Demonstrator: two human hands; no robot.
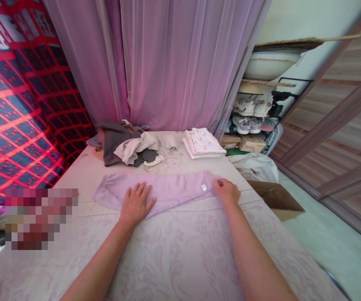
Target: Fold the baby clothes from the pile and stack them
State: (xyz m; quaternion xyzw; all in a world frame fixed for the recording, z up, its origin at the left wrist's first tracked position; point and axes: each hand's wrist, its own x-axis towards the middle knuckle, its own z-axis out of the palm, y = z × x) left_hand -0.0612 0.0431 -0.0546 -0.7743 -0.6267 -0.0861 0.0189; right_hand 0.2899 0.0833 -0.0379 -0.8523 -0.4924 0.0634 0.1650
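Note:
A pair of lilac striped trousers (170, 189), folded lengthwise, lies flat across the table (180, 251). A small white label shows near the right end of the cloth. My left hand (137, 203) rests flat on the left half, fingers spread. At the waist end on the right, my right hand (227, 191) pinches the edge of the trousers between thumb and fingers. Behind the trousers sits a neat stack of folded white printed clothes (203, 143). To its left is a loose heap of dark grey and beige clothes (117, 144).
A lilac curtain (180, 62) hangs behind the table, and a red and dark checked cloth (42, 83) hangs at left. On the right stand a shoe rack (249, 117), a white plastic bag (255, 165) and an open cardboard box (274, 198). A blurred-out patch covers the table's left edge.

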